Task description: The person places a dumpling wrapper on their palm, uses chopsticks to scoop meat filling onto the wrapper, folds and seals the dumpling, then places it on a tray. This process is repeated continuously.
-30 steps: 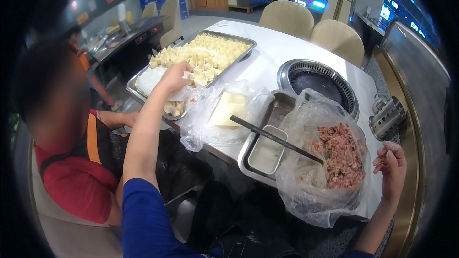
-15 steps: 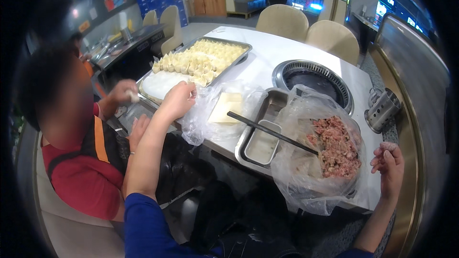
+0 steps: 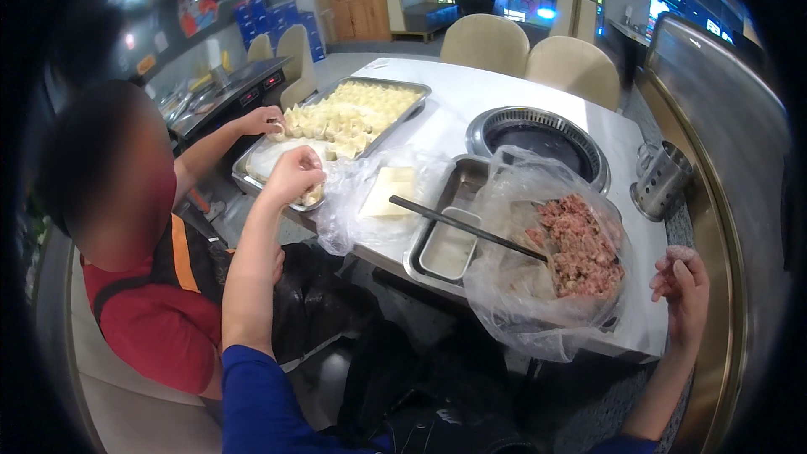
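My left hand (image 3: 296, 175) is over the near corner of a metal tray (image 3: 392, 134), its fingers pinched on a pale folded wonton (image 3: 312, 197). Rows of wontons (image 3: 370, 103) fill the tray's far part. To the right of this hand, a stack of square yellow wrappers (image 3: 390, 192) lies on crumpled clear plastic. My right hand (image 3: 685, 287) hovers past the table's right edge, fingers loosely bent and apart, nothing visible in them. Nearest it is a clear plastic bag (image 3: 504, 286) of minced meat (image 3: 580, 245), with dark chopsticks (image 3: 471, 229) leaning into it.
A person in red sits at my left, one hand (image 3: 265, 121) at the tray's left edge. A small metal pan (image 3: 451, 250) sits beside the bag. Behind are a round table grill (image 3: 538, 147) and a perforated metal holder (image 3: 664, 181). Chairs (image 3: 485, 40) stand across the table.
My left hand has moved slightly down and left, with a wonton now showing under its fingers. The other person's hand has reached forward to the tray. My right hand stays nearly where it was.
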Motion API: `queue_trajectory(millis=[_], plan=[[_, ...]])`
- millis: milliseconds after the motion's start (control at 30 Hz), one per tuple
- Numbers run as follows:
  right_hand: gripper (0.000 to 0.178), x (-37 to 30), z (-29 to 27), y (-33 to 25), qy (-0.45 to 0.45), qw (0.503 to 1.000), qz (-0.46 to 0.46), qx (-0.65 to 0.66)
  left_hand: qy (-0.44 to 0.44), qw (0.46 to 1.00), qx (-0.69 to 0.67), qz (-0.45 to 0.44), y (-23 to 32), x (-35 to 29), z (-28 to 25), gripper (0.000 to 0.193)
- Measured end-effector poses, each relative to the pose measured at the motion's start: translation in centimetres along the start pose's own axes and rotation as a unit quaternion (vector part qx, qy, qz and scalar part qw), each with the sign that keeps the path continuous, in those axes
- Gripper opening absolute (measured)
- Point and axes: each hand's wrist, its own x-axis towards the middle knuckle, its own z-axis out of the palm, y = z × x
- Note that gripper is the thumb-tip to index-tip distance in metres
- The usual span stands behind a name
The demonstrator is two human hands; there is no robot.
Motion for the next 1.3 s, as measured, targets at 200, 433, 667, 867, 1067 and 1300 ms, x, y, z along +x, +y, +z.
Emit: queue_trajectory(millis=[200,433,667,867,1067,1300], plan=[[0.023,-0.1,0.5,-0.3,-0.005,1.0,0.006,0.017,-0.009,0.948,-0.144,0.284,11.9,-5.4,4.1,0.007],[0.023,-0.9,1.7,-1.8,-0.054,0.997,-0.016,0.051,-0.211,0.89,0.165,0.37,14.1,-7.9,19.3,0.046],[0.02,-0.8,3.6,-2.0,-0.083,0.996,-0.014,0.002,-0.05,0.921,0.007,0.385,13.4,-5.4,16.8,0.014],[0.016,2.8,13.9,-2.2,-0.316,0.941,0.003,-0.119,0.176,0.943,-0.092,0.267,8.2,-9.4,10.7,0.013],[0.008,6.1,27.9,1.2,-0.402,0.82,-0.285,-0.292,0.305,0.929,-0.126,0.168,-1.8,-11.5,11.0,0.019],[0.012,10.1,41.3,7.9,-0.413,0.665,-0.307,-0.542,0.234,0.907,0.256,0.241,-3.8,-11.3,12.1,0.031]])
